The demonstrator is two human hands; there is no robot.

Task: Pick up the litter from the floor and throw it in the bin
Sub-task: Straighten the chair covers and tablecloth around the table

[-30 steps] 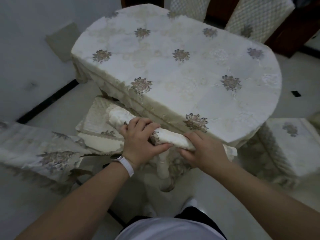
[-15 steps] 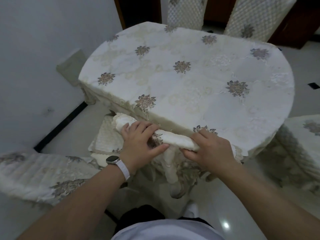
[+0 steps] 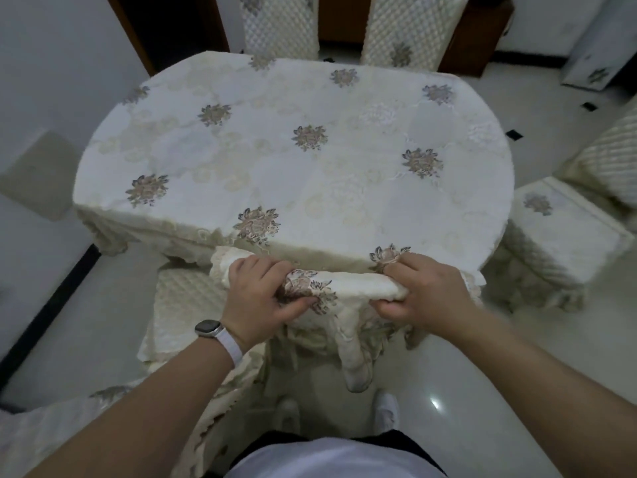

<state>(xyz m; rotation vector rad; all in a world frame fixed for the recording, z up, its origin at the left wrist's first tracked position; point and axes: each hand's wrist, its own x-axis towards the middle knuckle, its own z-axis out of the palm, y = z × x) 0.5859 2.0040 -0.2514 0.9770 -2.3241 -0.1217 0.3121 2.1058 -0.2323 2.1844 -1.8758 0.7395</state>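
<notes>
**Hands gripping the rolled hem (image 3: pixel 358 288) of a tablecloth (image 3: pixel 293 174) at the near edge of the bench (image 3: pixel 103 188).**
Where the litter lies cannot be told from this view. The left hand (image 3: pixel 256 298), a watch (image 3: pixel 208 328) on its wrist, and the right hand (image 3: pixel 424 294) each curl their fingers round one end of the roll, with loose cloth hanging beneath it. The floral tablecloth covers the whole oval bench. A quilted chair seat (image 3: pixel 186 305) sits low at the bench's left, a covered stool (image 3: pixel 558 243) stands just to its right, and two chair backs (image 3: pixel 279 25) stand beyond. White shoes (image 3: pixel 387 408) rest on the glossy floor (image 3: pixel 465 391).
</notes>
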